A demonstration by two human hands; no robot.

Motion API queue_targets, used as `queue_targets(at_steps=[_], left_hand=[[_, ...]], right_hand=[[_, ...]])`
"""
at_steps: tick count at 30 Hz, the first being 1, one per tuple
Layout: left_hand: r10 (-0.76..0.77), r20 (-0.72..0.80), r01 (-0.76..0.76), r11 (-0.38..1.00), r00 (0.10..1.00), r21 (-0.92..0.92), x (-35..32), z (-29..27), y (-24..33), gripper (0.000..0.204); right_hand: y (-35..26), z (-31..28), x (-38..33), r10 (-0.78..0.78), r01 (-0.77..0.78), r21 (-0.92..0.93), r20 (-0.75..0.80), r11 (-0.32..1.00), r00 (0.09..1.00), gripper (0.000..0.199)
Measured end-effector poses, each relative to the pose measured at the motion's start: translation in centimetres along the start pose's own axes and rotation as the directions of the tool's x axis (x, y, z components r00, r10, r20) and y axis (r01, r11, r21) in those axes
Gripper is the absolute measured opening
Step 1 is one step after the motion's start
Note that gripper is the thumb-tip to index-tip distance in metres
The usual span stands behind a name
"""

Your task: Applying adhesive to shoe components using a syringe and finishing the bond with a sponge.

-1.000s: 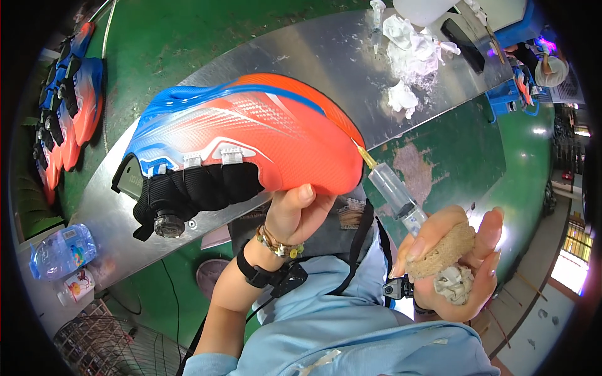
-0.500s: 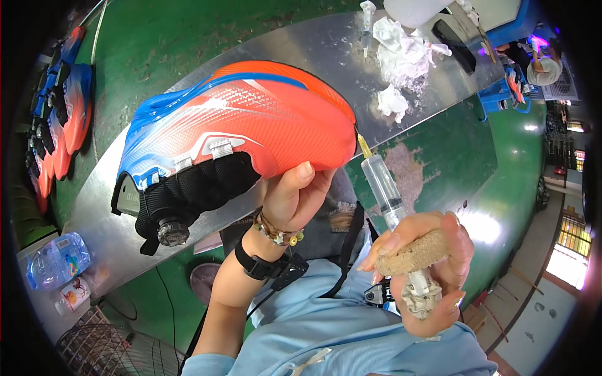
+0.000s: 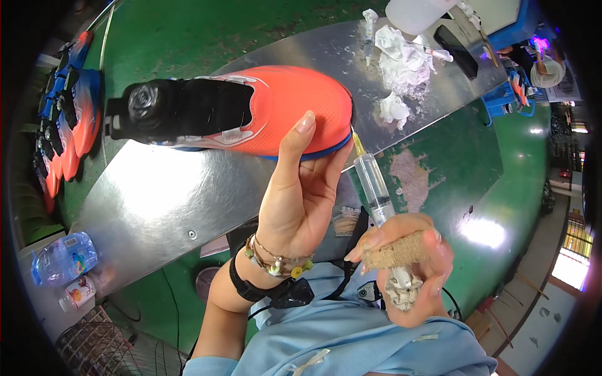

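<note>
Holding one sneaker (image 3: 241, 106) in midair over the steel table (image 3: 213, 200), clasped near the toe by the left hand (image 3: 301, 194), with thumb on top and fingers curled under. Turned upper-side up with toe to the right. Coral red and finely textured at the forefoot, trimmed white around the black tongue area, edged blue low by the toe. Fitted with a round dial (image 3: 143, 100) near the left end, blurred. Gripping a clear syringe (image 3: 374, 178) in the right hand (image 3: 434, 263), together with a tan block (image 3: 395, 250) and a crumpled pale wad (image 3: 402, 294) at the plunger end. Pointing its yellow-based needle (image 3: 358, 144) at the toe edge; can't tell if inserted. Seeing crumpled white tissue (image 3: 401, 56), another syringe (image 3: 369, 37) and a dark phone (image 3: 456, 51) on the table's far part.
</note>
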State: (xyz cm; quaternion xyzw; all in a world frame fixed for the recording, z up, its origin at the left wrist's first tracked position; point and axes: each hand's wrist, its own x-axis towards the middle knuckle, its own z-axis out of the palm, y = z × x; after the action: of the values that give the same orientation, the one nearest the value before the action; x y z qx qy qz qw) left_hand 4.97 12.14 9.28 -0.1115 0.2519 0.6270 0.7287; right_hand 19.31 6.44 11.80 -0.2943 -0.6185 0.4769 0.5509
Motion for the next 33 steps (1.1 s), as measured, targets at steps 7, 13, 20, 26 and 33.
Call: queue_targets(at_steps=[7, 13, 20, 26, 33], left_hand=[[0.011, -0.063, -0.010, 1.000, 0.998, 0.025, -0.3, 0.6, 0.3, 0.031], [0.023, -0.060, -0.021, 0.999, 0.998, 0.044, -0.2, 1.3, 0.8, 0.032], [-0.105, -0.174, 0.152, 0.945, 0.979, 0.290, 2.4, -5.2, 5.4, 0.034], [0.351, 0.126, -0.373, 0.854, 0.928, 0.364, 6.0, -10.4, 32.7, 0.055], [0.893, 0.142, -0.524, 0.116, 0.427, 0.844, 4.9, -12.8, 34.6, 0.050]], right_hand=[[1.8, -0.9, -0.7, -0.042, 0.043, -0.009, 0.086, 0.999, 0.995, 0.039], [3.1, 0.3, -0.8, -0.130, 0.129, 0.040, 0.010, 0.991, 0.991, 0.040], [2.4, -3.1, 0.0, -0.301, 0.277, -0.132, -0.217, 0.952, 0.929, 0.043], [3.0, -6.2, -0.1, -0.049, 0.021, -0.099, -0.295, 0.995, 0.954, 0.039], [5.8, -6.0, 0.1, 0.045, -0.047, 0.008, -0.455, 0.999, 0.890, 0.030]])
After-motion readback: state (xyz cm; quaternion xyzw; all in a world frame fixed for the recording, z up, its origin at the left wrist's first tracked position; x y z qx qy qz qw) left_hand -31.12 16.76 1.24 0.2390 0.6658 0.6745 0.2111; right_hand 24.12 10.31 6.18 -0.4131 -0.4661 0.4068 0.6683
